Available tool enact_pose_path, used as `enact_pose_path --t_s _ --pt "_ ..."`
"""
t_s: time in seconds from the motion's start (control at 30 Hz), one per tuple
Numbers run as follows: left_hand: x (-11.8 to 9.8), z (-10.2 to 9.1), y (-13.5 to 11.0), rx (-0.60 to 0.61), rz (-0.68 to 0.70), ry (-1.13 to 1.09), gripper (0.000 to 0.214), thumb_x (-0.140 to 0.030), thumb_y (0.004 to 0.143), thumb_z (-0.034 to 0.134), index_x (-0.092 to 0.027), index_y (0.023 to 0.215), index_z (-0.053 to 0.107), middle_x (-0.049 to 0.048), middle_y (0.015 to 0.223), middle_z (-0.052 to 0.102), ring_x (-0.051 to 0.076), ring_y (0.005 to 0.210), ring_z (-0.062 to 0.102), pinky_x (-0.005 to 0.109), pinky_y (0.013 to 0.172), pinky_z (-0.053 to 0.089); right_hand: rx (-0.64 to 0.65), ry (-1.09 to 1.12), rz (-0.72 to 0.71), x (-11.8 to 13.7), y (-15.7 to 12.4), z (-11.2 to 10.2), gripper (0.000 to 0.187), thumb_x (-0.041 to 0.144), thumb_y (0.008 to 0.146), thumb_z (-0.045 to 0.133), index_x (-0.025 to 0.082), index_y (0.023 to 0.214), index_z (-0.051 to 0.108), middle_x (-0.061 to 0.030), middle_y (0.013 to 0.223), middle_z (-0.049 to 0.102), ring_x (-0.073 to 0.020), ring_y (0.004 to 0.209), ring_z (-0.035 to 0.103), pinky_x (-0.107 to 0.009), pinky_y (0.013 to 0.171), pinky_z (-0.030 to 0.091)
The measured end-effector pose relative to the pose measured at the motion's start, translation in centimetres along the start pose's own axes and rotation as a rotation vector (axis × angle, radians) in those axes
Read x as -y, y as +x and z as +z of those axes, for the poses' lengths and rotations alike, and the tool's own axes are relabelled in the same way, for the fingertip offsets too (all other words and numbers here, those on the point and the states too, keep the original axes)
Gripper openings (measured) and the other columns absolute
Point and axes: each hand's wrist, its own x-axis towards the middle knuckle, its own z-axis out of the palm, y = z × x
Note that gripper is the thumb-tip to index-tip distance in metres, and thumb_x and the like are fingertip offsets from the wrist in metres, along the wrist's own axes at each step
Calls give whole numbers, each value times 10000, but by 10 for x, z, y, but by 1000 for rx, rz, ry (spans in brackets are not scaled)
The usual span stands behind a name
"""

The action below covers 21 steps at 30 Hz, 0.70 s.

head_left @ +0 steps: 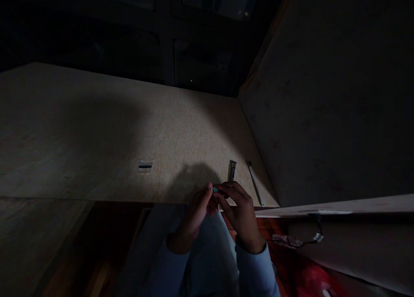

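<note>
Long, plain blue-grey sleeves [255,269]

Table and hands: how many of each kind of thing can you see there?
Hands (left hand, right hand): 2
Green thing at the fingertips: 1
Packet: 1
Dark tool: 1
Pale stick: 1
Total: 6

Brush [257,187] on tbl [181,128], R of rt hand [241,206]

Probably a room in a home; a pale, marble-patterned flat tabletop [181,128]; beyond it, a dark-framed glass window [207,61]; right of it, a grey, faintly mottled wall [317,102]; below it, a reddish-brown floor [266,223].
</note>
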Motion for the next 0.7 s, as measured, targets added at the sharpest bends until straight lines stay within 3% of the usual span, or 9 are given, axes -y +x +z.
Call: enact_pose_path --t_s 0.2,0.4,0.6,0.7 --pt "3 6 -2 23 13 6 791 -914 704 483 -133 694 610 38 550 527 126 498 483 253 458 316 -9 -41 -25 3 -2 -6 122 240 940 639 208 1040 700 -67 960 678 -178 876 658 -307 760 550" --pt "12 9 2 49 -8 -42 851 -909 718 468 -101 882 679 59 632 589 127 500 512 251 442 318 -142 -44 66 2 1 -13 133 311 922 652 193 962 701 -57 906 682 -161 765 621 -280 636 493" --pt "-2 2 2 74 -39 -87 896 -888 675 540 -70 1011 687 80 751 636 109 517 521 242 467 344 -276 -163 349 -55 7 -53 353 481 831 665 143 919 720 -91 848 708 -189 688 626 -290 605 457" --pt "-11 -4 1 28 -17 -119 817 -819 707 593 -68 1014 686 68 765 636 98 543 523 232 496 356 -191 -360 520 -79 13 -78 327 414 845 623 135 965 744 -123 888 735 -229 765 672 -295 652 439"
